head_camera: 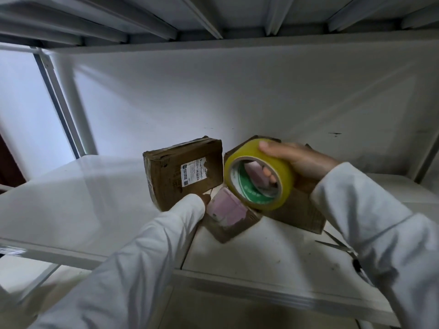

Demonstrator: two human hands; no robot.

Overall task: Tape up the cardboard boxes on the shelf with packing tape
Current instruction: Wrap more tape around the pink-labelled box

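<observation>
My right hand [297,160] grips a yellow roll of packing tape [259,173], thumb on its outer rim and fingers through the core, above the boxes. A brown cardboard box with a white label [183,172] stands on the white shelf [261,252]. A small box with a pink label [228,214] lies in front of it. A larger brown box [301,210] sits behind the tape roll. My left hand [205,198] is almost wholly hidden by its white sleeve; only a bit of it shows between the labelled box and the pink-labelled box.
Scissors [344,248] lie on the shelf at the right, partly under my right sleeve. The shelf above hangs close overhead. A white upright post [71,96] stands at the left. The shelf's front edge [261,295] runs below the boxes.
</observation>
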